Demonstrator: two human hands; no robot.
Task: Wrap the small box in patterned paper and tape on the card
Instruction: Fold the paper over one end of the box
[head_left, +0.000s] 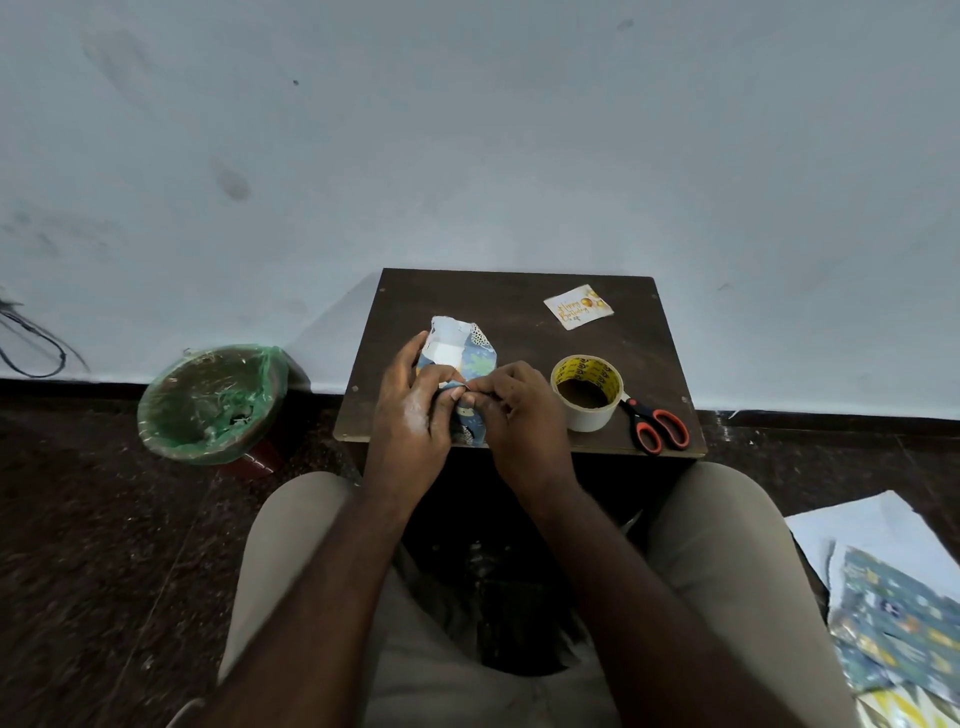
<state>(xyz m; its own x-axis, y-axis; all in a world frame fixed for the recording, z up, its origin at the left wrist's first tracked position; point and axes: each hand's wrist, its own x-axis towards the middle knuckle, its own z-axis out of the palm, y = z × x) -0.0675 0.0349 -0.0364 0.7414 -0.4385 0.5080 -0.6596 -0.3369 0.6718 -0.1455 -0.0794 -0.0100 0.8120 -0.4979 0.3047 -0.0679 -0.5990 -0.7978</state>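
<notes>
Standing against a pale wall, the small dark counter (519, 332) carries the work, with bare wood along its back edge and left side. A bin (208, 405) lined in green plastic sits on the floor to its left, and spare sheets (893, 623) lie on the floor at far right. The left hand (410, 410) and right hand (519, 410) curl onto the patterned paper (475, 361), fingertips pinching its seam. The small box (447, 353) lies inside, its white far end uncovered and the parcel's near end at the counter's front edge. A tape roll (587, 392) stands just right of the right hand. Scissors (657, 423) lie by the front right corner, and the card (578, 306) lies near the back right.
</notes>
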